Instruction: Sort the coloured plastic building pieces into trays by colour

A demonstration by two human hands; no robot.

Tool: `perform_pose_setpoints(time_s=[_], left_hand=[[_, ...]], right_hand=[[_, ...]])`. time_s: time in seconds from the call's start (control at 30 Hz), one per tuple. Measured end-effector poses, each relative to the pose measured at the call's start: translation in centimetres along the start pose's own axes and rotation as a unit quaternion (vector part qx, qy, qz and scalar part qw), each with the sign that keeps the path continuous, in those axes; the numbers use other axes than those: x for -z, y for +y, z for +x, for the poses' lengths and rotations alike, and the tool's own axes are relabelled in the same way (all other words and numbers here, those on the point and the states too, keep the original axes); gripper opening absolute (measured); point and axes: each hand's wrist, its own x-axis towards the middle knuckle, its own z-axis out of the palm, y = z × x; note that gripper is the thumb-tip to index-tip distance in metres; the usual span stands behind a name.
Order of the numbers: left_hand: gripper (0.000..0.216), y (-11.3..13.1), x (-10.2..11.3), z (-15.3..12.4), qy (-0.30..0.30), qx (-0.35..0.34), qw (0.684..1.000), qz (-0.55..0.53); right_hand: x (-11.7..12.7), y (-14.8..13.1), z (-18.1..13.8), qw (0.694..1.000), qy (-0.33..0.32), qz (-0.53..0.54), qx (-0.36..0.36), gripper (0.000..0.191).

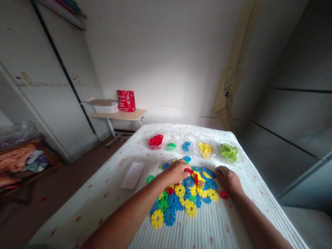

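Note:
A heap of flat plastic snowflake discs (181, 202) in blue, yellow, green and red lies on the white bedspread (109, 197). My left hand (176, 172) rests on the heap's far side, fingers curled and pinched on a red disc (188, 171). My right hand (228, 180) lies at the heap's right edge, fingers bent down onto the cover, nothing visible in it. A loose red disc (224, 195) sits beside my right wrist. Behind the heap stand clear tubs: red discs (156, 141), green (171, 146), blue (186, 146), yellow (204, 149), lime (228, 152).
A white flat lid or card (132, 175) lies left of the heap. Beyond the bed stands a small side table (119, 115) with a red bag (126, 100) and a box. A wardrobe is at left, with clothes (18, 160) piled low beside it.

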Motion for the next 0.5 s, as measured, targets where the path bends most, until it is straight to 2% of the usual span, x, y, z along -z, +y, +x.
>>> perform_pose_setpoints(time_s=[0.07,0.13,0.17,0.33,0.5], left_hand=[[0.021,-1.0,1.6,-0.1,0.053,0.048,0.994,-0.087],[0.02,-2.5,3.3,0.0,0.094,0.137,0.964,-0.205],[0.022,-3.4,4.2,0.1,0.105,0.168,0.953,-0.228],[0.03,-8.3,8.3,1.5,0.19,0.257,0.915,-0.245],[0.025,-12.6,11.9,4.9,0.272,0.327,0.882,-0.202]], right_hand=[[-0.1,0.0,0.0,1.0,-0.002,-0.006,-0.001,0.023],[-0.2,0.1,-0.1,1.0,-0.003,-0.009,-0.006,0.023],[-0.2,0.1,-0.1,1.0,-0.002,-0.008,-0.007,0.022],[-0.2,0.0,-0.3,1.0,0.001,0.001,-0.008,0.021],[-0.2,0.0,-0.3,1.0,-0.003,-0.005,0.0,0.024]])
